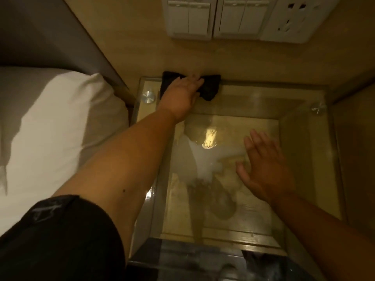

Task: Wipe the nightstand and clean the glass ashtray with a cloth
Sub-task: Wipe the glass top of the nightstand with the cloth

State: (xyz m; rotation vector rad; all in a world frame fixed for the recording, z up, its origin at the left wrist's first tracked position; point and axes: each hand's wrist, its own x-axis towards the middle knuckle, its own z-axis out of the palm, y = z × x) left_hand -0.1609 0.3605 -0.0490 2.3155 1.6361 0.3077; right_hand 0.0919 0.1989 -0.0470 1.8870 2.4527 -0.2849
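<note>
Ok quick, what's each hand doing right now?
Left hand: flat and open, pressing the black cloth on the glass top.
Right hand: open, fingers spread, holding nothing.

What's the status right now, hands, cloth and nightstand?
Left hand flat on black cloth, far edge of glass nightstand. Right hand open, holding nothing. No ashtray in view. Nothing in the way.

Glossy glass nightstand top (294,102), brushed metal studs (148,96), matt black cloth (210,88).

Dim, warm yellow light. Bright glare patch (210,138) on nightstand (300,122) glass near centre. Left hand (180,96) fingers motion-blurred at far edge. Wide-angle bending at frame corners; overall soft focus.
</note>
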